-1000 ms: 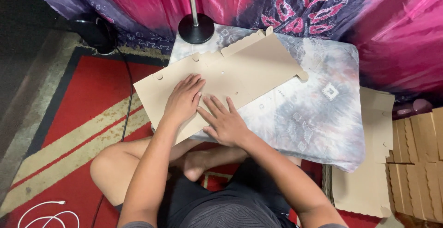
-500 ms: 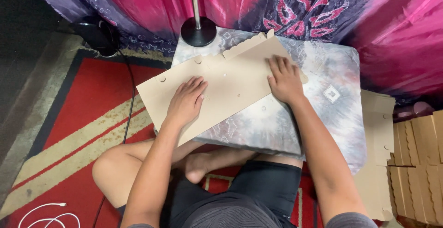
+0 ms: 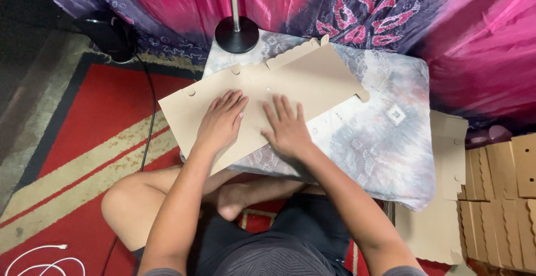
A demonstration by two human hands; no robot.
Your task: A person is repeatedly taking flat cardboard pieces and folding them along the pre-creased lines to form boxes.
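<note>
Since half a second ago the right hand has slid back from the far edge of the flat cardboard sheet and now lies beside the left hand, both palms down, fingers spread flat and gripping nothing. That sheet lies slantwise on the low table, covered in a tie-dyed cloth, its left end overhanging the red rug. A lamp base hides part of the table's far corner. More cardboard pieces at right are cut off by the frame edge. A white cable is partly out of view.
</note>
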